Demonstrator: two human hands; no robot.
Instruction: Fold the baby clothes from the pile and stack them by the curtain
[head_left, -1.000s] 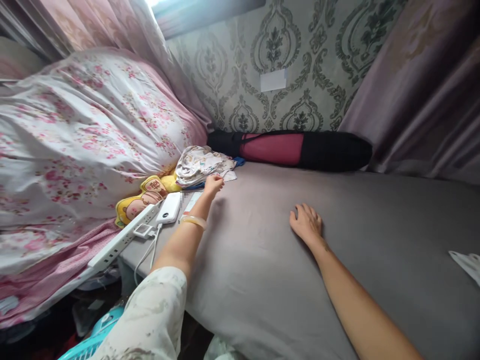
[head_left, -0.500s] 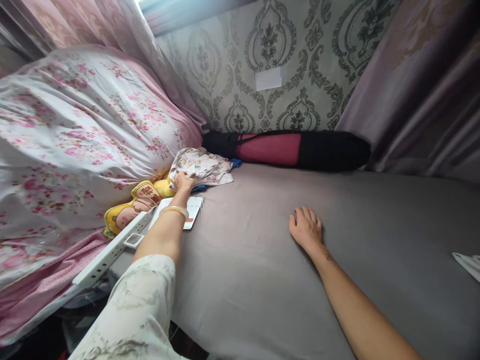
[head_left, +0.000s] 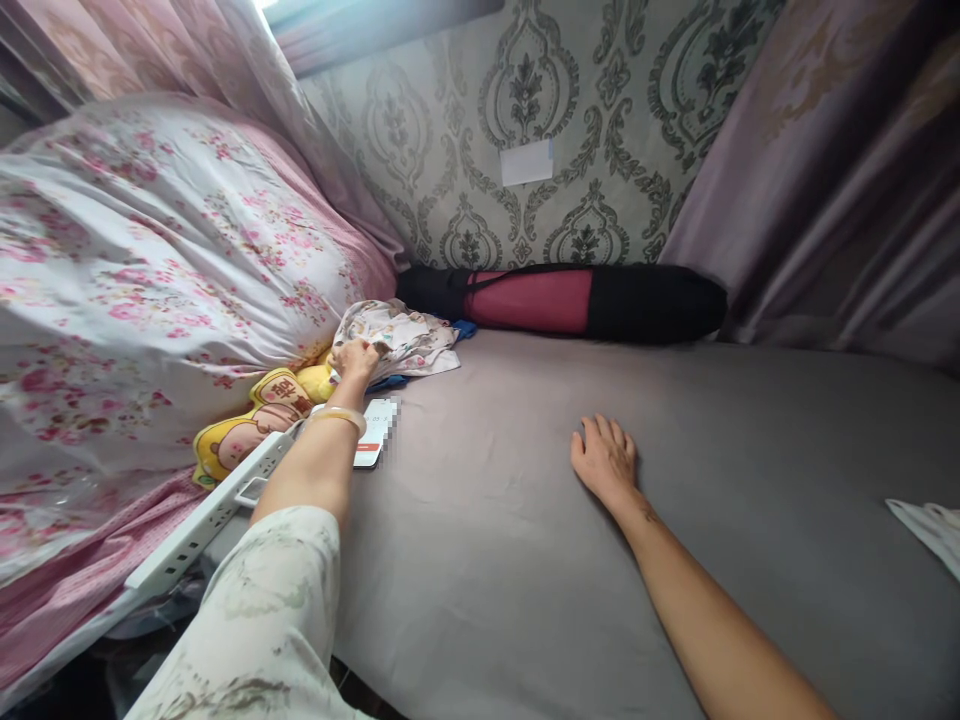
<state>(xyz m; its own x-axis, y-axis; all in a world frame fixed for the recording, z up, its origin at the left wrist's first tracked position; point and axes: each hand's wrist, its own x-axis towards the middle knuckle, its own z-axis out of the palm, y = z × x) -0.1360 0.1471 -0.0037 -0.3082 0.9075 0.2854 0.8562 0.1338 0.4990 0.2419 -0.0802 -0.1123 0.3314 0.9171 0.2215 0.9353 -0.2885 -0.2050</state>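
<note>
My left hand (head_left: 355,358) reaches to the far left of the bed and is closed on the near edge of a crumpled white printed cloth (head_left: 409,335), which looks like a garment. Some blue fabric (head_left: 465,329) shows from under it. Below my left wrist, partly hidden by the forearm, lies a tablet or phone with a lit white screen (head_left: 373,430). My right hand (head_left: 604,458) rests palm down on the grey bed sheet (head_left: 480,560), fingers stretched out and holding nothing.
A black and red long bag (head_left: 532,300) lies against the patterned wall. Yellow plush toys (head_left: 251,430) and a white power strip (head_left: 202,520) line the left edge beside the floral bedding (head_left: 150,300). A piece of white cloth (head_left: 930,525) lies at the right.
The view has shifted slightly, so everything sits a little further left. My left hand stays at the printed cloth, its fingers slightly changed; my right hand stays flat on the sheet.
</note>
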